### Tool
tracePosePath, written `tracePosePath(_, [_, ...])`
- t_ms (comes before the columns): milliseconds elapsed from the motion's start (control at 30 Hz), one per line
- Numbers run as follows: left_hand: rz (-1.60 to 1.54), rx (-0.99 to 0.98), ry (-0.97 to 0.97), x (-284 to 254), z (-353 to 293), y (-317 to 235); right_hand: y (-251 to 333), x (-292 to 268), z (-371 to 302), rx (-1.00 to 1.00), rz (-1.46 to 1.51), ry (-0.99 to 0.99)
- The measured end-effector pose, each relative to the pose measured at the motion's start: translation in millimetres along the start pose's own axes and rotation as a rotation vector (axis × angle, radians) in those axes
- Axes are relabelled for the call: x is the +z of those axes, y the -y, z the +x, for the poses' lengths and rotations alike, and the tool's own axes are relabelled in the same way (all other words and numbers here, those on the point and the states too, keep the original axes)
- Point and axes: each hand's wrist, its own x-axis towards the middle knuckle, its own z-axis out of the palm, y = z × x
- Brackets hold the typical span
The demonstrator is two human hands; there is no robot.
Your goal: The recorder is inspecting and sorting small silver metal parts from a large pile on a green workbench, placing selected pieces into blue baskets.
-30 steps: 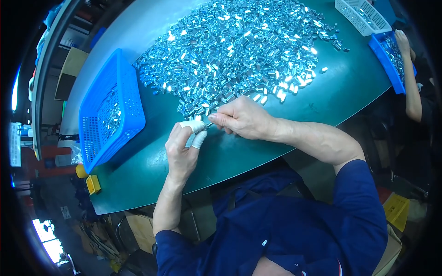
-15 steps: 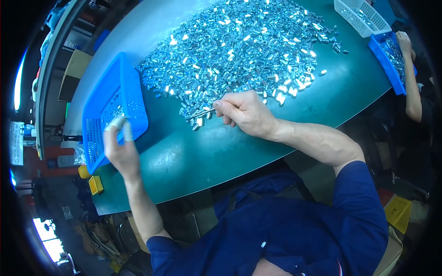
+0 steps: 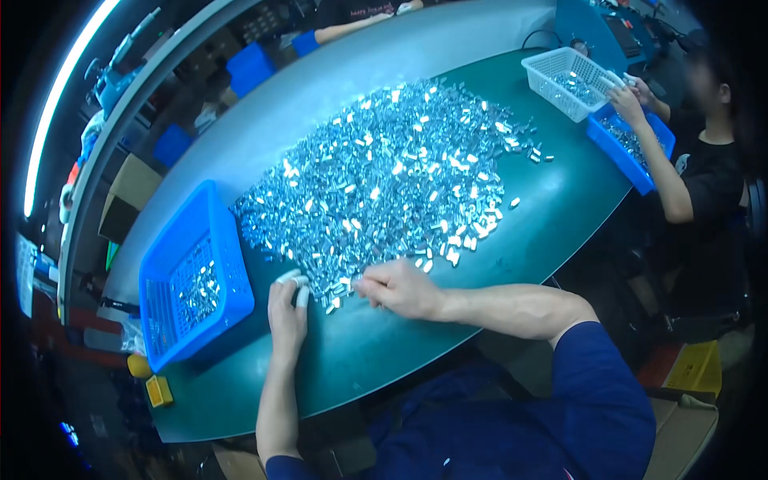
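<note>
A wide heap of small shiny metal pieces (image 3: 392, 172) lies on the green tabletop (image 3: 368, 352). At its near edge my right hand (image 3: 398, 290) is closed in a pinch, and whatever sits between the fingertips is too small and hidden to name. My left hand (image 3: 288, 310), with white covers on some fingertips, is just left of the heap's near corner, thumb and fingers apart and nothing visible between them. To its left stands a blue plastic basket (image 3: 234, 280) with metal pieces on its bottom.
At the right, a co-worker's hands (image 3: 630, 100) are over a blue bin (image 3: 596, 136) of metal pieces beside a white basket (image 3: 532, 68). A small yellow box (image 3: 159, 391) sits at the table's left corner. Another person's forearm (image 3: 352, 30) rests across the far edge.
My left hand has come from over the blue basket rightward to the heap's edge. The thin metal piece seen in my right hand is no longer distinct. The view has shifted, showing more of the far side.
</note>
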Motion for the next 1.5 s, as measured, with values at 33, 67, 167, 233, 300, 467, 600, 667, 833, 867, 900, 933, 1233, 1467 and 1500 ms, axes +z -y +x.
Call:
tracePosePath(33, [-0.019,0.011,-0.012,0,0,-1,0,1,-2,0.015,-0.015,0.019])
tracePosePath(67, [-0.027,0.021,-0.024,0,-1,-3,1,1,-4,0.032,-0.03,0.044])
tracePosePath(167, [-0.012,-0.017,-0.039,-2,-4,-4,0,2,-6,0.043,-0.069,0.099])
tracePosePath(233, [-0.023,-0.013,-0.034,-4,-5,-4,-5,4,-6,0.088,-0.073,0.131])
tracePosePath(300, [-0.032,-0.017,-0.026,-7,-5,-2,-3,7,-5,0.083,-0.105,0.121])
tracePosePath(467, [-0.091,-0.07,-0.042,-12,-7,3,0,11,-2,0.084,-0.123,0.097])
tracePosePath(600, [-0.185,-0.025,-0.127,-21,-8,-12,1,10,6,0.08,-0.122,0.129])
tracePosePath(667, [-0.32,-0.071,-0.054,-25,-10,-30,4,10,12,0.055,-0.124,0.156])
tracePosePath(833, [-0.447,-0.028,-0.007,-21,-16,-45,2,18,16,-0.051,-0.062,0.016])
tracePosePath(867, [-0.466,-0.042,0.002,-21,-19,-44,1,19,15,-0.047,-0.061,0.014])
tracePosePath(900, [-0.486,-0.055,0.011,-21,-20,-43,2,19,13,-0.048,-0.017,0.007])
tracePosePath(933, [-0.487,-0.056,0.017,-22,-21,-43,2,19,12,-0.048,0.026,0.001])
tracePosePath(1233, [-0.529,-0.131,0.088,-19,-18,-47,6,9,13,-0.058,0.028,-0.007])
tracePosePath(1467, [-0.546,-0.131,0.114,-14,-19,-48,4,10,11,-0.14,-0.027,0.0])
tracePosePath(1500, [-0.539,-0.132,0.129,-15,-19,-48,5,11,11,-0.114,0.011,-0.019])
